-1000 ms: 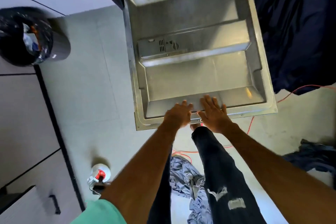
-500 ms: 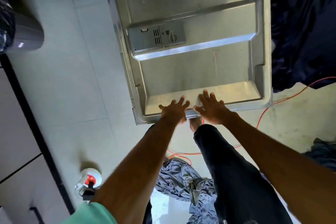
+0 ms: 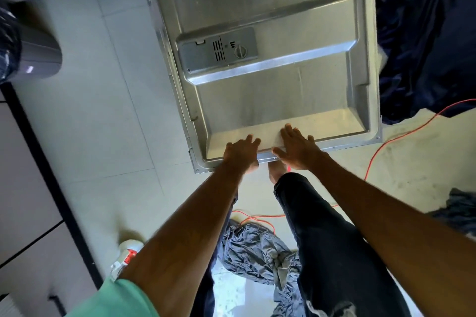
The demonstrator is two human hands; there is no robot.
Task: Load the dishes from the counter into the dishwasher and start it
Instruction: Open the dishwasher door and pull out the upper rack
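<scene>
Shifted to the view's left edge since 1 s ago, the trash bin (image 3: 38, 59) sits apart while the left hand (image 3: 240, 153) and right hand (image 3: 298, 150) stay side by side, fingers straight and gripping nothing, pressed on the near lip of the open dishwasher door (image 3: 270, 100), its detergent dispenser (image 3: 217, 50) beyond.

From here I count one dishwasher door (image 3: 270, 100) at twelve o'clock with one detergent dispenser (image 3: 217, 51), two hands, left hand (image 3: 240, 153) and right hand (image 3: 297, 148), one bin (image 3: 38, 59) at ten, one spray bottle (image 3: 126, 252) at seven, one orange cable (image 3: 386, 136) at three, and two crumpled cloths (image 3: 255, 249) at six and four.
</scene>
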